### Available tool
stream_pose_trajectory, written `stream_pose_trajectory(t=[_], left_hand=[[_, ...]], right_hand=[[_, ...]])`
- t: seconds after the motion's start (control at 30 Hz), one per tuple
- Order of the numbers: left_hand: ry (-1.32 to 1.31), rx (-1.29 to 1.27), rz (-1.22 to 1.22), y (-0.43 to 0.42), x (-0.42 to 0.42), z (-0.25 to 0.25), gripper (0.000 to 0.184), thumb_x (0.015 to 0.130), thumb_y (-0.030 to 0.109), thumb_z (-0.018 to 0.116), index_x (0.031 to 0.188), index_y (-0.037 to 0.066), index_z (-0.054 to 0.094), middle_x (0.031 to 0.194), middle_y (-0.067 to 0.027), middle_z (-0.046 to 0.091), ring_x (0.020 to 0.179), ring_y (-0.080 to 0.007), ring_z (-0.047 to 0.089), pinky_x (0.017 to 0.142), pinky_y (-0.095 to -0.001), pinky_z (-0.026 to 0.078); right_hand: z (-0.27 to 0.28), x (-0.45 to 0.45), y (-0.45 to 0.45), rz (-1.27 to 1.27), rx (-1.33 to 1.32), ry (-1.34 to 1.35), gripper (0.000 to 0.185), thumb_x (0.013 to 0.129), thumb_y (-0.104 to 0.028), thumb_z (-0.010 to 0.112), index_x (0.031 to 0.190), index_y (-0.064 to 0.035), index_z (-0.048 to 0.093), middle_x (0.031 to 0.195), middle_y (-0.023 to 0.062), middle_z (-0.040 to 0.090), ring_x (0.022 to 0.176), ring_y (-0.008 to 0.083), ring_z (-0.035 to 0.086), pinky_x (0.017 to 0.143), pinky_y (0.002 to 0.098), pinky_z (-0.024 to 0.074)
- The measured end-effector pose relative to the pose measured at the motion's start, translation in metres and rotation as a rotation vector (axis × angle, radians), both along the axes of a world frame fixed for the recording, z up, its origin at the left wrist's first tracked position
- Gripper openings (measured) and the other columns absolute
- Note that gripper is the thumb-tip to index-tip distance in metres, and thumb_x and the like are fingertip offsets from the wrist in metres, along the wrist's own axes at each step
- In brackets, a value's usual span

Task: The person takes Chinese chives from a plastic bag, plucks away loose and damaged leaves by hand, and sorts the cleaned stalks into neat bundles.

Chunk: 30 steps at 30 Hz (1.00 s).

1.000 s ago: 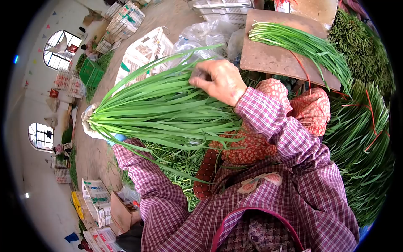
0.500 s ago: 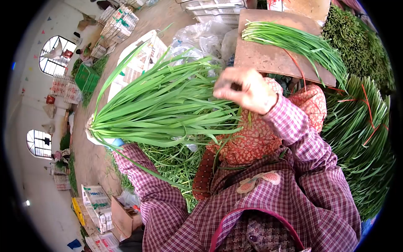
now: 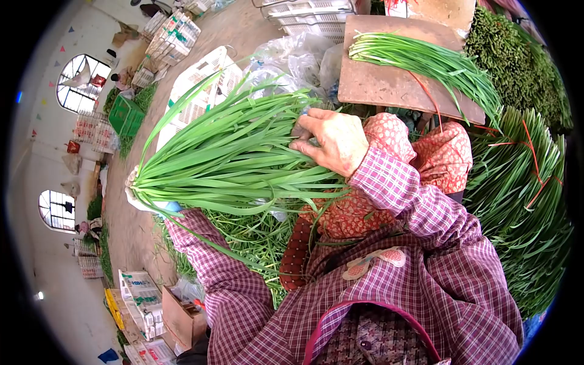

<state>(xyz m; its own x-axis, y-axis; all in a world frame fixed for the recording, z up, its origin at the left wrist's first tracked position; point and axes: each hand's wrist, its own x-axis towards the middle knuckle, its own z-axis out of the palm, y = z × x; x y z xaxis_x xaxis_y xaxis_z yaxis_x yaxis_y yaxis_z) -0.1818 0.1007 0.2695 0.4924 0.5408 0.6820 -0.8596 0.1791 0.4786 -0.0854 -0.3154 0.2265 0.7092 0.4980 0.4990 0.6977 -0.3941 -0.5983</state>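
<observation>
A large loose bunch of garlic chives fans across in front of me, its pale stem ends at the left and its leaf tips toward my lap. My left hand, in a white and blue covering, grips the bunch at the stem ends. Leaves hide most of its fingers. At the leaf tips, my right hand has its thumb and fingers closed on the edge of the chives, with something dark on the fingertips. Cut loose leaves lie below the bunch.
Another chive bundle lies on a brown board at upper right, beside a red tie. Tied chives and dark green stems are piled at the right. A white crate and clear plastic bags stand beyond the bunch.
My right hand has moved left and slightly down, from above my knee to the leaf tips, where its fingers now meet the chives. My left hand stays nearly still.
</observation>
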Motion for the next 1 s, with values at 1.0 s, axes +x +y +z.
stream_pose_trajectory(t=[1.0], left_hand=[[0.046,-0.01,0.107,0.0,0.001,-0.005,0.036,0.092,0.033,0.043,0.097,0.0,0.059,0.097,-0.0169,0.064,0.085,-0.0265,0.065,0.075,-0.0424,0.058]], right_hand=[[-0.002,-0.007,0.032,0.061,0.263,-0.07,0.016,0.078,-0.021,0.066,0.085,-0.0079,0.06,0.078,0.0081,0.06,0.072,0.029,0.062,0.058,0.0406,0.0491]])
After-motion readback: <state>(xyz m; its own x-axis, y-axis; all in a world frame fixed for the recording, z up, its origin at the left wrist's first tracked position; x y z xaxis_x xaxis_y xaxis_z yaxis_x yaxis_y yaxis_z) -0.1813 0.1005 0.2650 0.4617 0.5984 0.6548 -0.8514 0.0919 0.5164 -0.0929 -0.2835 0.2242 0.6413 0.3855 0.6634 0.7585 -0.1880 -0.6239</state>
